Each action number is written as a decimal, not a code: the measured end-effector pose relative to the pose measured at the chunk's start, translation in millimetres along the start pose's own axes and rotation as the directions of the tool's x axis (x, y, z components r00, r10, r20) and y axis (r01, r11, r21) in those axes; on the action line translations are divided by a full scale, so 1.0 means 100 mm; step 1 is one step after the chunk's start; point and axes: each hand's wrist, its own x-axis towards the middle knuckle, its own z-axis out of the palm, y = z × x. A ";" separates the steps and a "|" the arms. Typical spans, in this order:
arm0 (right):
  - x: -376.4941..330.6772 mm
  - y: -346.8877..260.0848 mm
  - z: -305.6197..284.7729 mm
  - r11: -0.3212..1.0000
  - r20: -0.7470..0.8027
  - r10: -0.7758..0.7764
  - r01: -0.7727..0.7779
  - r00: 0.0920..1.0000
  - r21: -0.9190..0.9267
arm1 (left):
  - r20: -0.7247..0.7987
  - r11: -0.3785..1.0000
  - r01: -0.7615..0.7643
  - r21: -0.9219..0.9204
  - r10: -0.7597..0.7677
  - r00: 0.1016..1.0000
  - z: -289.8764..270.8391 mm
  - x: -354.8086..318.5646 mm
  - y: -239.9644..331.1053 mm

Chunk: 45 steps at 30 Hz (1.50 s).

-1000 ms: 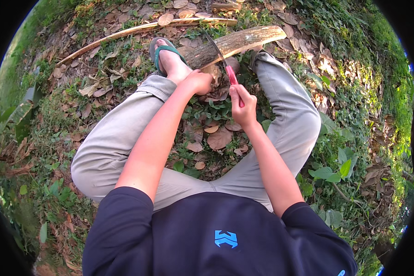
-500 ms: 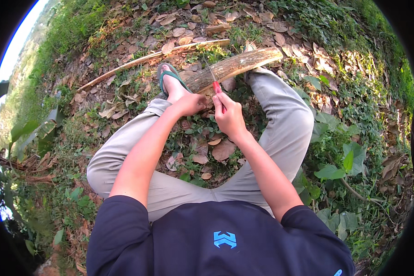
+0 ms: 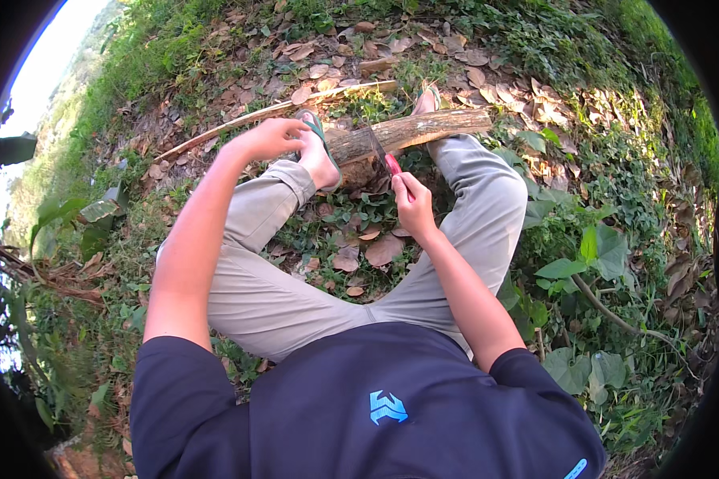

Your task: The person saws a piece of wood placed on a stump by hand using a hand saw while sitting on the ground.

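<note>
My right hand is wrapped round the red handle of a bladed hand tool. Its straight, narrow, dark blade points away from me and lies against or just over the log; teeth are too small to make out. The log is rough-barked and lies crosswise in front of me, its left part beside my left foot. My left hand is raised beside that foot, off the log, with loosely bent fingers apart and nothing in them. A green flip-flop is on the left foot.
A long thin split strip of wood lies beyond the log, with a shorter piece past it. Dry brown leaves and low green plants cover the ground. My bent legs in grey trousers frame the space between.
My left hand has left its place beside the log's near edge and moved left and away from me. The right hand with the bladed tool has shifted slightly right and nearer.
</note>
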 end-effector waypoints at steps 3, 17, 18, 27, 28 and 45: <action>0.06 0.15 -0.06 0.987 0.005 0.005 -0.006 1.000 0.162 | -0.095 0.987 0.155 0.042 -0.151 0.984 -0.57 -0.41 -0.06; -0.05 0.21 -0.15 0.913 0.080 0.261 -0.273 0.962 0.304 | -0.373 0.929 0.103 -0.357 -0.243 0.895 0.79 0.05 -2.11; -0.07 0.21 -0.13 0.919 0.074 0.264 -0.275 0.962 0.282 | -0.392 0.926 0.078 -0.370 -0.232 0.890 1.04 0.23 -2.16; -0.19 -0.09 0.24 0.961 -0.118 0.258 -0.242 0.959 0.134 | -0.418 0.916 0.263 -0.303 -0.376 0.827 1.94 1.40 -2.12; -0.18 -0.19 0.36 0.981 -0.095 0.191 -0.188 0.977 0.036 | -0.448 0.932 0.348 -0.098 -0.354 0.821 2.01 1.37 -2.25; 0.63 -1.03 0.48 0.922 0.048 0.386 -0.383 0.921 -0.055 | -0.624 0.987 0.162 -0.002 -0.128 0.771 2.10 1.20 -2.30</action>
